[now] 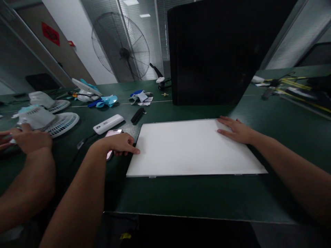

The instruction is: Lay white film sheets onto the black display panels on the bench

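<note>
A thin white rectangular panel point(186, 148) lies flat on the green table before me, with small tabs showing along its near edge. My left hand point(123, 144) is at the panel's left edge, its thumb on the top face and the other fingers curled beside the edge, so the hand is closed on it. My right hand point(234, 130) rests on the panel's far right corner, fingers spread and flat. Partly beneath my left wrist is a phone point(110, 154) with a lit screen.
A large black panel point(214, 55) stands upright behind the white panel. Left of it are a white power bank point(108, 124), a black pouch-like item point(138, 115) and blue gloves point(106, 101). Another person's hand point(32, 139) touches a white fan-like part point(63, 124). Cables point(297, 84) lie at right.
</note>
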Available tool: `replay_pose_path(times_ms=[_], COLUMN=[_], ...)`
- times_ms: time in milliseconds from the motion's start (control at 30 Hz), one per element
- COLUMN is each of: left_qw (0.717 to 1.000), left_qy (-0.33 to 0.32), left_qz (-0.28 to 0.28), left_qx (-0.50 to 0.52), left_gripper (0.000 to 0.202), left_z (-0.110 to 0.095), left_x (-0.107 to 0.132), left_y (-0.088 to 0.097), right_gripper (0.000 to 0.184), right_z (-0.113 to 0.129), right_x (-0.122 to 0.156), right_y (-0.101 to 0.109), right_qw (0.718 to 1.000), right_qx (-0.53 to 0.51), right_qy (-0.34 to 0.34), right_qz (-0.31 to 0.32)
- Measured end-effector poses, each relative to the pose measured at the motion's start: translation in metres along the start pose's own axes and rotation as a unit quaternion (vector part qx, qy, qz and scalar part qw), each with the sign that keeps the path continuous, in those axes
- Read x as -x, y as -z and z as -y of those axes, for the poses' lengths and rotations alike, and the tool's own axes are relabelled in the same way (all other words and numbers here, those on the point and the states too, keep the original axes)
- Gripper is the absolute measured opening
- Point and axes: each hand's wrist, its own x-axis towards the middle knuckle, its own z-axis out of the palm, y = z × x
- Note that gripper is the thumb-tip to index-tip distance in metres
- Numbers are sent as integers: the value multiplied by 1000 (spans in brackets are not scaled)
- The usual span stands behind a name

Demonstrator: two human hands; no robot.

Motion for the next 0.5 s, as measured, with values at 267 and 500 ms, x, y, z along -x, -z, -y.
replay_pose_path(times_ms=[267, 500], left_qw=[988, 988], left_qy=[43, 16], left_qz=[-139, -138], left_qx=[-58, -71], left_gripper=[84, 80], left_z=[-12, -27], left_x=[-13, -18], left_y=[-5, -15], right_gripper=[91, 62], right_z=[9, 21], right_x=[2, -1], right_y=[12, 7], right_qw=[978, 983], right_qx=[53, -54], right_qy=[-201, -161], right_qz=[-22, -74])
